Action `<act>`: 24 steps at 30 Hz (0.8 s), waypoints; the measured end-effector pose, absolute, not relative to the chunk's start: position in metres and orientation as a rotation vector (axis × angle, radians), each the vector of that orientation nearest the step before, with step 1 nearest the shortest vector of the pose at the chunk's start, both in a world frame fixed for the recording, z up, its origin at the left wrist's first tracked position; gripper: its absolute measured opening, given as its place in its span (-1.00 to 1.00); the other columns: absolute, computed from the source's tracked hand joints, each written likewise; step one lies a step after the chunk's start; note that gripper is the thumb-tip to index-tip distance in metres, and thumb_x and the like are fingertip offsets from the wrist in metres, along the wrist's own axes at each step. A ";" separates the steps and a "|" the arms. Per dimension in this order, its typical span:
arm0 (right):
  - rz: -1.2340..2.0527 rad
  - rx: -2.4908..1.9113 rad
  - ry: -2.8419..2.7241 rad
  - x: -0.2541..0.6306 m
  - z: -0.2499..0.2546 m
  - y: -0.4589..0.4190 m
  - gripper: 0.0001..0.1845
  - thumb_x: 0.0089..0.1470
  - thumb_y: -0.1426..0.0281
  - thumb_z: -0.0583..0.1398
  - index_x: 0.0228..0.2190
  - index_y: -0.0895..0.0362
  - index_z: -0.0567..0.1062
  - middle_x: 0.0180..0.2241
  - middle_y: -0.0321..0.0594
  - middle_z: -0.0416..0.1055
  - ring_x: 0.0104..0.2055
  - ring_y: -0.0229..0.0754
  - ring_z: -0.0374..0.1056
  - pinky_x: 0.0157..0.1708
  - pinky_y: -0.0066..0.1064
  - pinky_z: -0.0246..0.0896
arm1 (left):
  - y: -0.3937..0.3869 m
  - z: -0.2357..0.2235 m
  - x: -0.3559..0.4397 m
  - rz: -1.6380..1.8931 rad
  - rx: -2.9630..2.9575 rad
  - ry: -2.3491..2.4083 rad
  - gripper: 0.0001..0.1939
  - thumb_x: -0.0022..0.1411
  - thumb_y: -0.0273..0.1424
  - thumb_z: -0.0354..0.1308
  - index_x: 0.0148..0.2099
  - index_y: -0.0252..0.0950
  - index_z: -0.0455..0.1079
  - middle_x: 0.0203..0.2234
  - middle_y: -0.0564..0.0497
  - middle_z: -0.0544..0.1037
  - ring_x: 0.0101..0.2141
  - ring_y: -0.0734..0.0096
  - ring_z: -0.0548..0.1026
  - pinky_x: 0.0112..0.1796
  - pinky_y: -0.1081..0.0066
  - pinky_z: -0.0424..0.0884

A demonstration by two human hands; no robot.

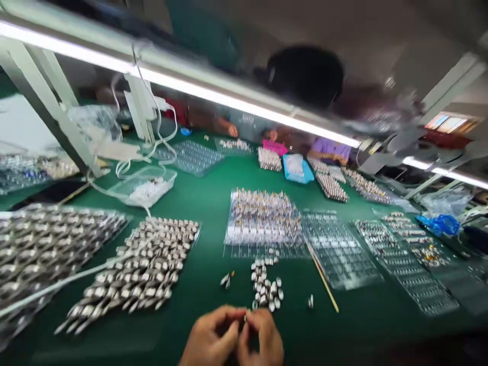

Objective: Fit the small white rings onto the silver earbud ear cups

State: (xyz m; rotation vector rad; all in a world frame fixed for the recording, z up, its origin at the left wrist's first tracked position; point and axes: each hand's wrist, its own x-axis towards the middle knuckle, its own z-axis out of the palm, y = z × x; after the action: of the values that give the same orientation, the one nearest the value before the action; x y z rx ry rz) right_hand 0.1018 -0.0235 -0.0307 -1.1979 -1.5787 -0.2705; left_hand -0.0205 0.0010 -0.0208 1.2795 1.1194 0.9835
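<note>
Both hands meet at the front of the green table, fingertips pinched together. My left hand (213,335) and my right hand (263,336) close on a tiny part between them, mostly hidden by the fingers. Just beyond them lies a loose pile of small shiny metal pieces (268,290). A few more metal pieces (227,279), one with an orange tip, rest to the left, and a small metal piece (311,301) is at the right. Behind the pile stands a clear tray (263,218) filled with small metal parts with orange tips.
Trays of silver parts (141,264) cover the left. A clear tub (148,188) of white bits sits behind them. To the right are a thin wooden stick (324,277), an unfilled-looking clear tray (343,249) and more trays. Co-workers sit across the table under a lamp bar (213,94).
</note>
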 end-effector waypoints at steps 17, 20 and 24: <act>-0.090 -1.372 -1.655 0.116 -0.036 -0.030 -0.80 0.09 0.59 0.19 -0.24 0.11 0.42 -0.44 -0.21 0.50 -0.42 -0.23 0.48 -0.47 -0.44 0.47 | -0.004 -0.017 -0.010 0.949 1.191 1.179 -0.80 0.11 -0.42 0.17 -0.26 -0.34 0.61 -0.40 -0.05 0.69 -0.42 0.35 0.63 -0.37 0.50 0.56; -0.066 -1.384 -1.643 0.118 -0.038 -0.029 -0.80 0.09 0.59 0.19 -0.24 0.10 0.42 -0.43 -0.22 0.49 -0.42 -0.23 0.47 -0.47 -0.44 0.46 | -0.002 -0.016 -0.007 0.925 1.072 1.147 -0.81 0.09 -0.40 0.20 -0.28 -0.35 0.59 -0.41 -0.05 0.68 -0.41 0.34 0.63 -0.36 0.50 0.57; 0.124 -1.417 -1.603 0.122 -0.037 -0.030 -0.79 0.09 0.60 0.17 -0.24 0.11 0.45 -0.41 -0.23 0.47 -0.41 -0.26 0.44 -0.46 -0.46 0.44 | 0.001 -0.014 -0.008 0.887 0.951 1.073 -0.80 0.11 -0.37 0.24 -0.24 -0.36 0.59 -0.37 -0.06 0.69 -0.35 0.32 0.65 -0.30 0.50 0.59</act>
State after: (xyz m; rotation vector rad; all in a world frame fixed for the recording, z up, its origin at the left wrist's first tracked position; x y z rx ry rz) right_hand 0.1221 -0.0298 -0.0370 -1.4165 -1.6025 0.1240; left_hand -0.0083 0.0008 -0.0145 0.9505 1.0731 0.8871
